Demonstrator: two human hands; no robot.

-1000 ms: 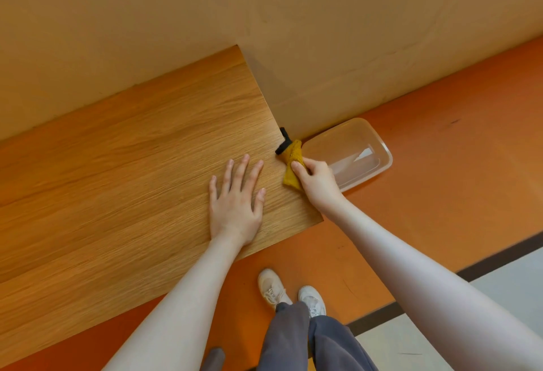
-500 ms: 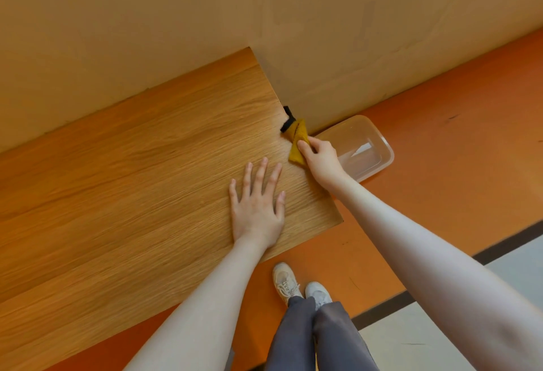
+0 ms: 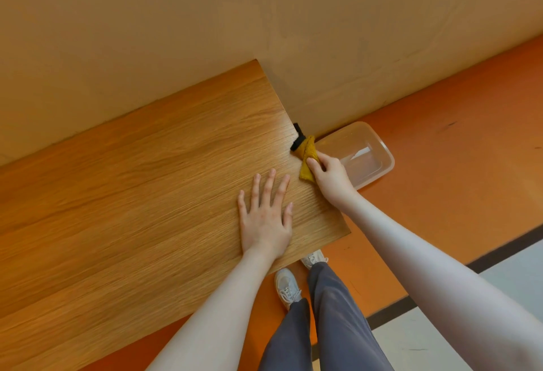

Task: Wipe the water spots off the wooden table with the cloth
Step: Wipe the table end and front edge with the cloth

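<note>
Mustard-yellow cloth (image 3: 308, 155) pinched in right hand (image 3: 329, 177), fingers closed on it, at the table (image 3: 132, 194) edge beside the clear tub (image 3: 365, 156); barely shifted over the last second. Left hand (image 3: 266, 218) stays flat, fingers spread, holding nothing. No spots visible; likely finishing this edge.

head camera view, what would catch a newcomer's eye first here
The yellow cloth stands out, pinched in the right hand at the right edge of the wooden table. The left hand lies flat, fingers spread, on the wood beside it. Beyond the edge, a clear plastic tub sits on the orange floor.
</note>
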